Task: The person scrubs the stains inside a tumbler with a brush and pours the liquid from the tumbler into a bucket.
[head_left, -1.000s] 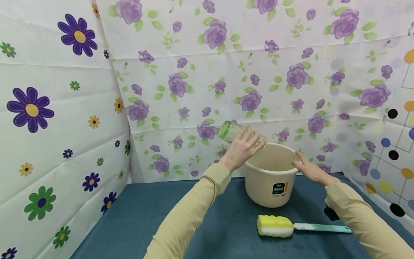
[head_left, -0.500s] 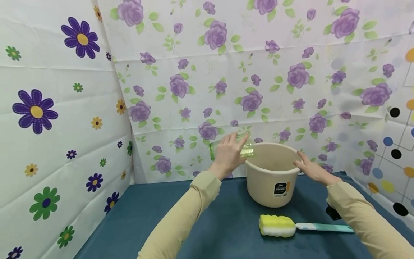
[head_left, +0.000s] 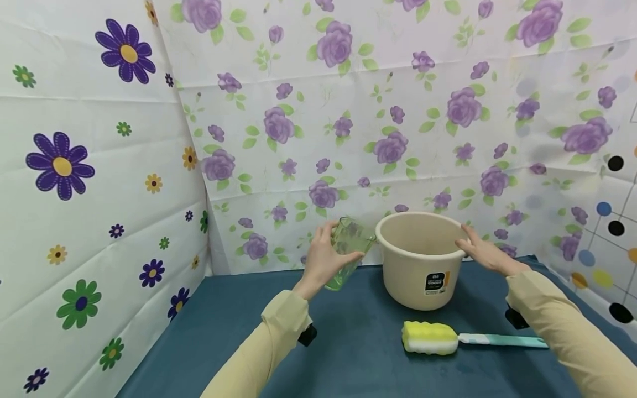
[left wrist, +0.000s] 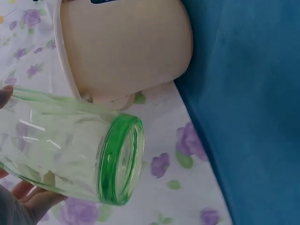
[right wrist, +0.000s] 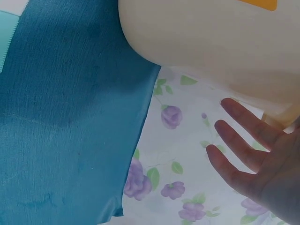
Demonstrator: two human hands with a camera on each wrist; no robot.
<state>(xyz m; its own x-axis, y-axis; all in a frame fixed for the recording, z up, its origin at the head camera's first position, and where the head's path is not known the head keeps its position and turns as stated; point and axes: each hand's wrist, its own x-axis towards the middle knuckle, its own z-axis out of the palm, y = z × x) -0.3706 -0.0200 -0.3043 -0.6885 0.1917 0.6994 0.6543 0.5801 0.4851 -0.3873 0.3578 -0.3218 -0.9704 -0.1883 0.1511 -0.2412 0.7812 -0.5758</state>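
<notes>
A clear green drinking glass point(head_left: 350, 243) is gripped by my left hand point(head_left: 322, 258), fingers and thumb around its sides. It tilts above the table, mouth toward the bucket and thick green base point(left wrist: 119, 159) lower left. Whether anything is inside, I cannot tell. The cream plastic bucket point(head_left: 418, 282) stands upright just right of the glass. My right hand point(head_left: 490, 255) holds the bucket's right rim, thumb over the edge. In the right wrist view, several fingers point(right wrist: 243, 136) extend beside the bucket's outer wall; the rim contact is out of sight there.
A sponge brush point(head_left: 430, 338) with a yellow and white head and teal handle lies on the blue-covered table point(head_left: 348, 354) in front of the bucket. A flowered sheet point(head_left: 278, 166) hangs close behind. Patterned sheets also line the left and right sides.
My left hand has brought the glass left and down from above the bucket's rim, turning its mouth from downward to upward. The right hand has stayed at the bucket's rim.
</notes>
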